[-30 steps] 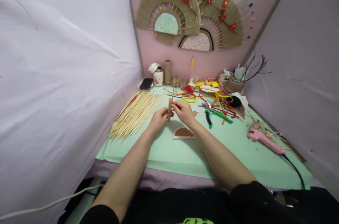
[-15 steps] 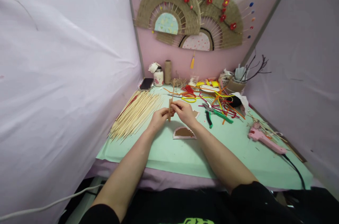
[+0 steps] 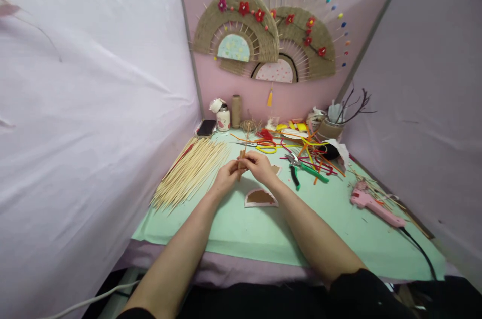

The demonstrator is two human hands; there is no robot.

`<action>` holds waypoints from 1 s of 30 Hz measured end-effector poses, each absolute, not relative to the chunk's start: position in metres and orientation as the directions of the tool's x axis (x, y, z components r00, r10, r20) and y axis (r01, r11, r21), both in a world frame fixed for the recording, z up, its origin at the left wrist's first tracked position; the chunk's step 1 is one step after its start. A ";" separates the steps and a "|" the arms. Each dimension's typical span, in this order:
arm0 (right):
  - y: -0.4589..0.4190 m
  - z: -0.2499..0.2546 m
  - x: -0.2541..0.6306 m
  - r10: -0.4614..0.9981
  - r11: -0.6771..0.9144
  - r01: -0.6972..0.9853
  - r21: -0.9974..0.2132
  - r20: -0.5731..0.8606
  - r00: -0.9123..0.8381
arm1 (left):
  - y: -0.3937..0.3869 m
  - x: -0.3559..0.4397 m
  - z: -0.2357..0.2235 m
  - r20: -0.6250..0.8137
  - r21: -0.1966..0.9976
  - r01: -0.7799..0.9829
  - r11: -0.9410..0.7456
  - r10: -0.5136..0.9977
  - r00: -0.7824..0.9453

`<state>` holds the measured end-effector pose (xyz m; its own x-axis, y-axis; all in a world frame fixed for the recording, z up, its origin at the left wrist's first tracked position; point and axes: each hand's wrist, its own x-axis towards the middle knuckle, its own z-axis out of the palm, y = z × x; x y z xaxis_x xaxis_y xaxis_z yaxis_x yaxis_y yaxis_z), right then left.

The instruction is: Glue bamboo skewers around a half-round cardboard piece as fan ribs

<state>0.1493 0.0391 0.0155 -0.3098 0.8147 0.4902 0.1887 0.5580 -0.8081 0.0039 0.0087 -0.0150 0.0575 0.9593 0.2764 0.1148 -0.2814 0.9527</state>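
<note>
Near the middle of the table, my left hand point(image 3: 227, 178) is closed on a small brown piece of cardboard point(image 3: 241, 155), held upright and seen nearly edge-on. My right hand point(image 3: 259, 166) pinches at the same spot, its fingertips against the cardboard and the base of a thin wooden stick point(image 3: 247, 139) that points up and away. Fingers hide where stick and cardboard meet. A half-round cardboard piece point(image 3: 260, 198) with a pale rim lies below my hands. Partly behind my right wrist lies another pale-rimmed cardboard piece point(image 3: 276, 170).
A pile of bamboo skewers point(image 3: 190, 173) lies left. Scissors point(image 3: 266, 148), green-handled pliers point(image 3: 309, 171) and tangled pipe cleaners point(image 3: 314, 150) lie right of centre. A pink glue gun point(image 3: 376, 203) with its cord is at far right. Behind stand a jar point(image 3: 223, 119) and twine spool point(image 3: 236, 112).
The camera view has tilted up, so everything sits lower in the picture. Both hands stay together at the cardboard; my right fingers have closed in nearer the left ones.
</note>
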 end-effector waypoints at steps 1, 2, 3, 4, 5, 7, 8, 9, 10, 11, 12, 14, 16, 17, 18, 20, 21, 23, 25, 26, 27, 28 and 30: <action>0.039 0.015 0.149 0.812 0.562 0.192 -0.804 0.495 -0.309 | 0.009 0.005 -0.015 0.280 0.953 0.104 -0.285 0.958 0.057; 0.040 0.014 0.148 0.810 0.568 0.194 -0.800 0.500 -0.308 | 0.010 0.006 -0.015 0.280 0.953 0.100 -0.285 0.958 0.055; 0.040 0.013 0.147 0.807 0.572 0.198 -0.796 0.504 -0.306 | 0.010 0.006 -0.015 0.280 0.953 0.104 -0.284 0.959 0.051; 0.039 0.013 0.145 0.806 0.575 0.202 -0.793 0.506 -0.306 | 0.011 0.006 -0.015 0.281 0.952 0.113 -0.284 0.959 0.046; 0.039 0.013 0.144 0.806 0.575 0.209 -0.791 0.505 -0.308 | 0.011 0.005 -0.016 0.286 0.949 0.123 -0.289 0.957 0.042; 0.038 0.015 0.144 0.809 0.572 0.235 -0.786 0.492 -0.323 | 0.011 0.004 -0.016 0.295 0.946 0.132 -0.297 0.955 0.037; 0.037 0.017 0.147 0.816 0.561 0.256 -0.787 0.475 -0.329 | 0.011 0.004 -0.017 0.294 0.947 0.127 -0.296 0.955 0.036; 0.036 0.019 0.152 0.831 0.541 0.289 -0.790 0.448 -0.329 | 0.012 0.003 -0.017 0.284 0.952 0.111 -0.286 0.958 0.037; 0.035 0.022 0.160 0.854 0.509 0.338 -0.792 0.414 -0.314 | 0.012 0.003 -0.018 0.270 0.958 0.089 -0.272 0.962 0.038; 0.034 0.025 0.171 0.881 0.468 0.411 -0.782 0.378 -0.285 | 0.012 0.003 -0.018 0.258 0.963 0.072 -0.260 0.966 0.038; 0.033 0.027 0.185 0.910 0.413 0.501 -0.761 0.334 -0.244 | 0.012 0.003 -0.018 0.249 0.966 0.061 -0.250 0.968 0.034; 0.031 0.029 0.219 0.954 0.282 0.723 -0.630 0.265 -0.141 | 0.011 0.003 -0.017 0.244 0.967 0.064 -0.245 0.969 0.022; 0.028 0.028 0.254 0.989 0.064 0.877 -0.477 0.147 0.008 | 0.010 0.003 -0.015 0.251 0.964 0.086 -0.251 0.968 0.015; 0.027 0.026 0.269 0.993 -0.058 0.909 -0.412 0.071 0.096 | 0.009 0.003 -0.015 0.256 0.962 0.098 -0.256 0.967 0.017; 0.026 0.023 0.280 0.986 -0.154 0.923 -0.352 0.002 0.165 | 0.009 0.003 -0.014 0.262 0.959 0.108 -0.262 0.965 0.018; 0.026 0.016 0.294 0.961 -0.276 0.925 -0.262 -0.111 0.255 | 0.008 0.003 -0.013 0.270 0.955 0.121 -0.270 0.963 0.018; 0.027 0.013 0.296 0.950 -0.303 0.925 -0.231 -0.145 0.275 | 0.008 0.003 -0.013 0.269 0.956 0.119 -0.269 0.963 0.015; 0.028 0.007 0.295 0.942 -0.324 0.925 -0.197 -0.158 0.296 | 0.008 0.003 -0.013 0.264 0.958 0.110 -0.264 0.964 0.009; 0.029 0.004 0.290 0.942 -0.333 0.924 -0.186 -0.109 0.317 | 0.008 0.004 -0.012 0.262 0.960 0.106 -0.261 0.965 0.006; 0.029 0.004 0.288 0.941 -0.338 0.922 -0.188 -0.077 0.329 | 0.008 0.004 -0.012 0.261 0.960 0.106 -0.260 0.965 0.006; 0.028 0.004 0.287 0.938 -0.346 0.917 -0.197 -0.050 0.343 | 0.008 0.005 -0.012 0.259 0.960 0.106 -0.258 0.966 0.006; 0.027 0.005 0.286 0.934 -0.354 0.911 -0.211 -0.031 0.355 | 0.008 0.005 -0.012 0.257 0.961 0.106 -0.256 0.966 0.005; 0.022 0.008 0.285 0.930 -0.355 0.900 -0.253 -0.004 0.366 | 0.008 0.005 -0.012 0.259 0.961 0.104 -0.257 0.966 -0.003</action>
